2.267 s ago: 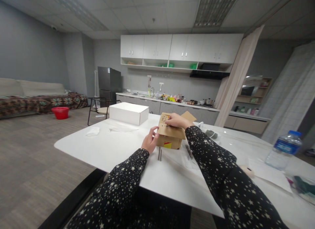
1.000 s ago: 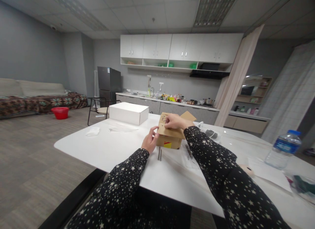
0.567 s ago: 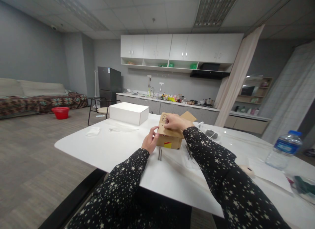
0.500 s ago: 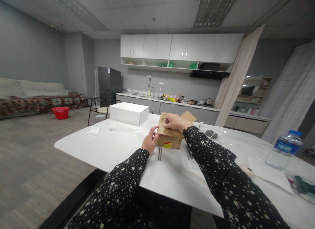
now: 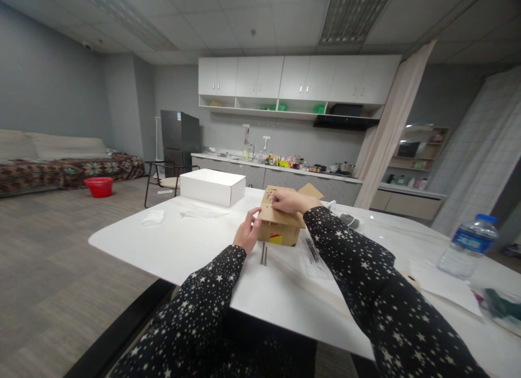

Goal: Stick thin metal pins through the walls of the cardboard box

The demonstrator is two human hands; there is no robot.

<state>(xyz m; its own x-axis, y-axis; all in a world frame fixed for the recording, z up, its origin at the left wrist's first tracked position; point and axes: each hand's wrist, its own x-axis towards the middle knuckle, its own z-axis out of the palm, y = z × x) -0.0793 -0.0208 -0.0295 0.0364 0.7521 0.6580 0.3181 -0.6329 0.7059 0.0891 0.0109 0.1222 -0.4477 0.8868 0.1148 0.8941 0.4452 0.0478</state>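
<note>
Fingers point(image 5: 277, 204) of my right hand point(image 5: 290, 200) lie bent on the box point(image 5: 280, 235) top flap; I cannot tell whether they pinch it. My left hand point(image 5: 245, 235) grips its left corner, thumb up. Both forearms reach straight ahead. The box sits mid-worktop point(image 5: 179, 248), well back from the near edge, with bare surface to its left and two pins point(image 5: 263, 254) just before it. Its long side runs across my view.
</note>
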